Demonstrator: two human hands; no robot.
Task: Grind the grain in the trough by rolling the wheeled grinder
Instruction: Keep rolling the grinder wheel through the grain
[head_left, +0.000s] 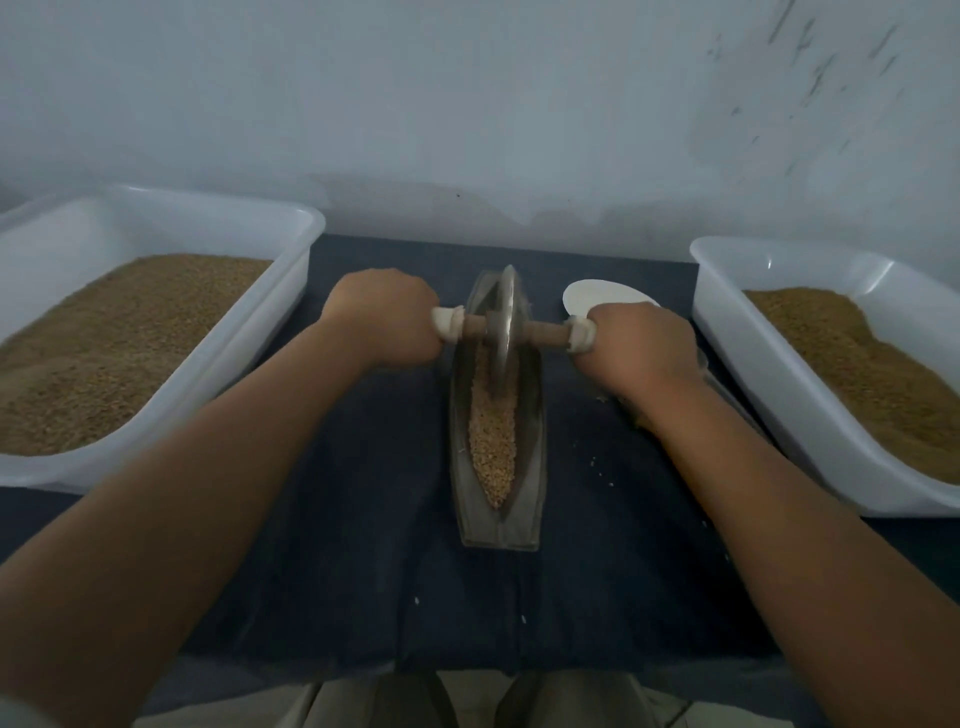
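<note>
A narrow boat-shaped metal trough (530, 483) lies lengthwise in the middle of the dark cloth. Pale grain (493, 441) fills its groove from the middle to the near tip. The wheeled grinder (505, 332), a metal disc on a wooden axle, stands upright in the far half of the trough. My left hand (387, 317) grips the left handle of the axle, and my right hand (641, 348) grips the right handle. Both handle ends are wrapped in white.
A white tub (291, 244) of brown grain sits at the left, and another white tub (727, 306) of grain at the right. A white dish (597, 299) lies behind my right hand. A few loose grains (597, 462) dot the cloth. The wall stands close behind.
</note>
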